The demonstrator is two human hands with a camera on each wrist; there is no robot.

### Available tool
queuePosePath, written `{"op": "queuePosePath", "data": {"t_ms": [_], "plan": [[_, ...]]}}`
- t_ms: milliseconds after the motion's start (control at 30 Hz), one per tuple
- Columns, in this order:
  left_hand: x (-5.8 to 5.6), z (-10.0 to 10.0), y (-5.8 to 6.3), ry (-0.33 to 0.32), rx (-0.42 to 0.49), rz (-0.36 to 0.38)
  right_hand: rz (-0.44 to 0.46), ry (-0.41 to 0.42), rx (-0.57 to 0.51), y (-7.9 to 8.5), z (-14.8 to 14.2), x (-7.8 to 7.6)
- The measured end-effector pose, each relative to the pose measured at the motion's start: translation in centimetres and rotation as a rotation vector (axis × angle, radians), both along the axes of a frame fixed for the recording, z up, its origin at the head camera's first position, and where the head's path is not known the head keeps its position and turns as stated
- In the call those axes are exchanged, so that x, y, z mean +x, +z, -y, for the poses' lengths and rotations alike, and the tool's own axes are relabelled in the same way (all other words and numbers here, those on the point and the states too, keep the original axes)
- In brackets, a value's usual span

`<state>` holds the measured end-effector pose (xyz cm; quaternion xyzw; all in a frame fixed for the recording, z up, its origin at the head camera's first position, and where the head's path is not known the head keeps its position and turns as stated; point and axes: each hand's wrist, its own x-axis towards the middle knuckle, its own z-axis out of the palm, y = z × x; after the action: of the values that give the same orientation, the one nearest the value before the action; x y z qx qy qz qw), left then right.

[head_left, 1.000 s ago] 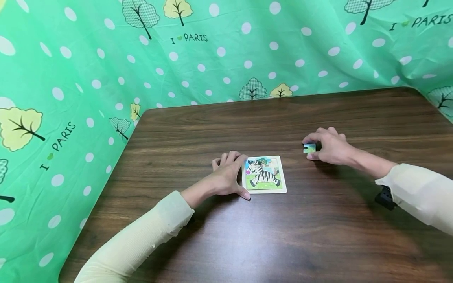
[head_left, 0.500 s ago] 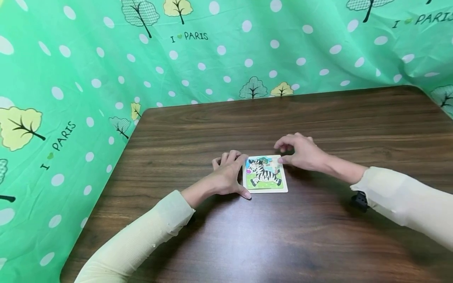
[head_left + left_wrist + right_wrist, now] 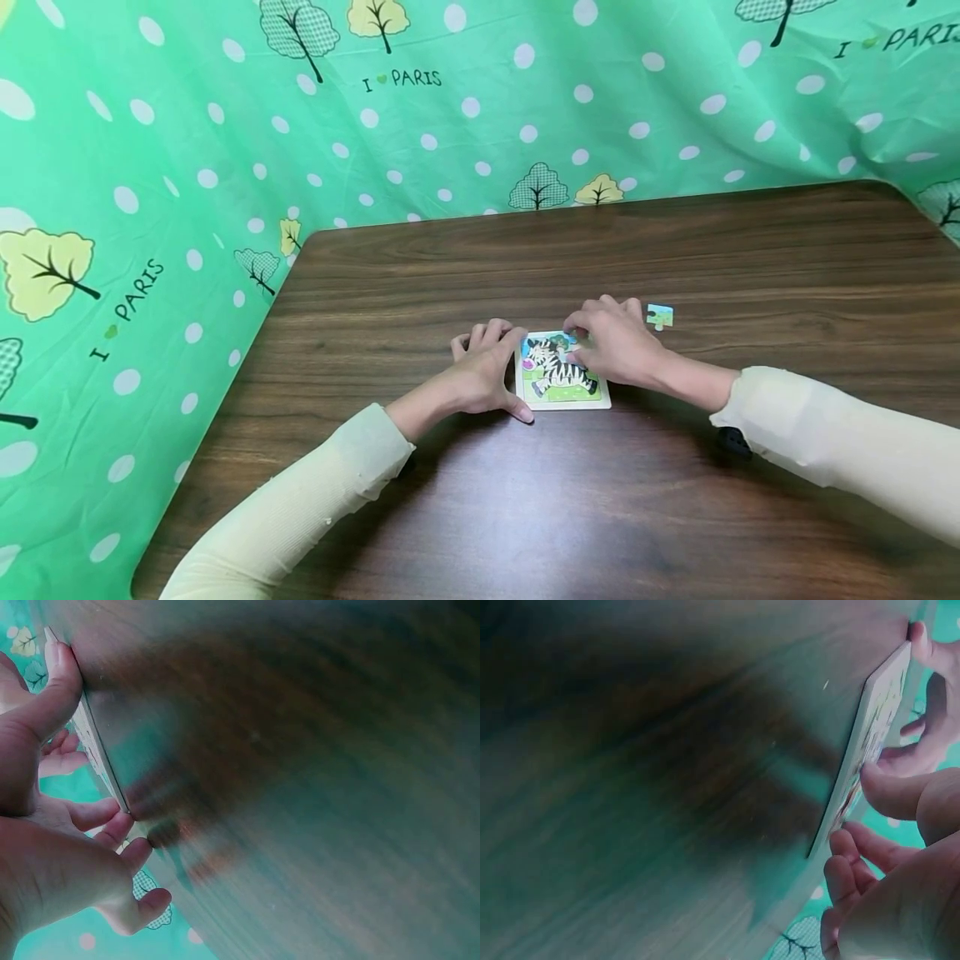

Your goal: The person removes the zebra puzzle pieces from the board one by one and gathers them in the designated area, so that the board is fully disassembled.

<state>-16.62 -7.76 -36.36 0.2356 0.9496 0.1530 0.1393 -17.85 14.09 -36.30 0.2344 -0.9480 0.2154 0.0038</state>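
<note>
A square zebra jigsaw puzzle in a white-rimmed tray lies flat on the table. My left hand spans its left side, thumb at the near corner and index finger at the far one; the left wrist view shows these fingertips at the tray's edge. My right hand reaches over the upper right part of the picture. Its thumb and index finger pinch at a bluish puzzle piece there, mostly hidden by the fingers. Just beyond that hand, a loose blue and green puzzle piece lies on the wood.
The dark wooden table extends around the puzzle on all sides. Behind and to the left hangs a green curtain with white dots and printed trees, meeting the table's far edge.
My right hand has let go of the loose piece, which stays on the table, and moved left onto the puzzle's upper right part. My left hand has kept its place.
</note>
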Motion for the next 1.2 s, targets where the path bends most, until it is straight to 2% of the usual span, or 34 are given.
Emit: {"op": "queuePosePath", "data": {"t_ms": [433, 867, 1200], "plan": [[0.1, 0.0, -0.1, 0.000, -0.004, 0.002, 0.039, 0.006, -0.034, -0.4, 0.9, 0.4], [0.0, 0.0, 0.0, 0.000, 0.000, -0.004, 0.091, 0.009, -0.065, -0.3, 1.4, -0.3], [0.1, 0.1, 0.0, -0.002, 0.001, -0.006, 0.084, 0.035, -0.100, -0.4, 1.4, -0.3]]}}
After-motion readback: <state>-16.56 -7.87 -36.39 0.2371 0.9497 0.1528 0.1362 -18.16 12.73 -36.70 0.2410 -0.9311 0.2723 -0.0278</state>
